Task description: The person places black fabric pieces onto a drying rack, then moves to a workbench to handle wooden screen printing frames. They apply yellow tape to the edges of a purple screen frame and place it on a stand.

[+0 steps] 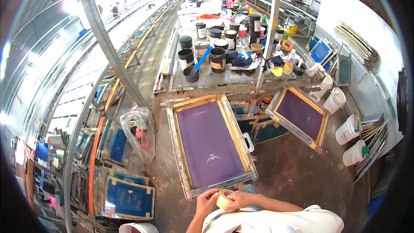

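A roll of yellowish masking tape (222, 200) is between my hands, close to my body at the lower middle. My right hand (239, 199) is closed round the roll from the right, its fingers reaching toward the roll's hole. My left hand (208, 200) is closed too, fingertips pinched at the roll's left edge; whether they hold a loose end of tape is too small to tell. Just beyond my hands leans a large framed printing screen (207, 142) with purple mesh and taped borders, a small pale design near its lower end.
A second purple screen (302, 114) leans to the right, near white buckets (347, 130). Ahead, a worktable (207, 87) carries ink pots, bottles and rags. A metal post (271, 30) rises at its front. Blue screens (129, 198) and a plastic bag (138, 133) lie left.
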Motion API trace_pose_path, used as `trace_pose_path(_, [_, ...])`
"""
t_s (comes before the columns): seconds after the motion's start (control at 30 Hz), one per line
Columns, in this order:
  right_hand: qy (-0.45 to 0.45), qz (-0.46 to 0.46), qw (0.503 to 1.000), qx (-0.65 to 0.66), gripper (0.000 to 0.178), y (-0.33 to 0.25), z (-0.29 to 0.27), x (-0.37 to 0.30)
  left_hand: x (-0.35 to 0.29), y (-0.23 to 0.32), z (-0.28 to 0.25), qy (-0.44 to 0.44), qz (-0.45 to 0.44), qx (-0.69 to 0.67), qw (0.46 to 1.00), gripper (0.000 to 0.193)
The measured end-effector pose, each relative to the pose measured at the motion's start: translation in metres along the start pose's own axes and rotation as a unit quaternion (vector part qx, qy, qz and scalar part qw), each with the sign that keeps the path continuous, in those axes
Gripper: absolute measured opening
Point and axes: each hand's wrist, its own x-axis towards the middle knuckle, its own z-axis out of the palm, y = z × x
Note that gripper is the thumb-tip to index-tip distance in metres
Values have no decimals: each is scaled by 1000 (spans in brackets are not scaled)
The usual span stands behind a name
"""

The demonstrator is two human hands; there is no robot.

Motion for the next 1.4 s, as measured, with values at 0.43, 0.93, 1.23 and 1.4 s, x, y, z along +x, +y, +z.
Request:
trace_pose_path(0.43, [-66, 10, 997, -41, 52, -12, -4, 4, -8, -4, -21, -28, 35, 58, 997, 23])
trace_pose_path(0.93, [-66, 33, 994, -86, 47, -13, -8, -9, -41, 36, -3, -31, 34, 220, 974, 26])
trace_pose_path(1.23, [-130, 39, 987, -83, 49, -22, -9, -13, -38, 42, -21, -133, 128, 343, 921, 20])
trace_pose_path(1.4, [-117, 31, 991, -63, 49, -15, -7, -12, -35, 30, -27, -121, 242, 331, 904, 16])
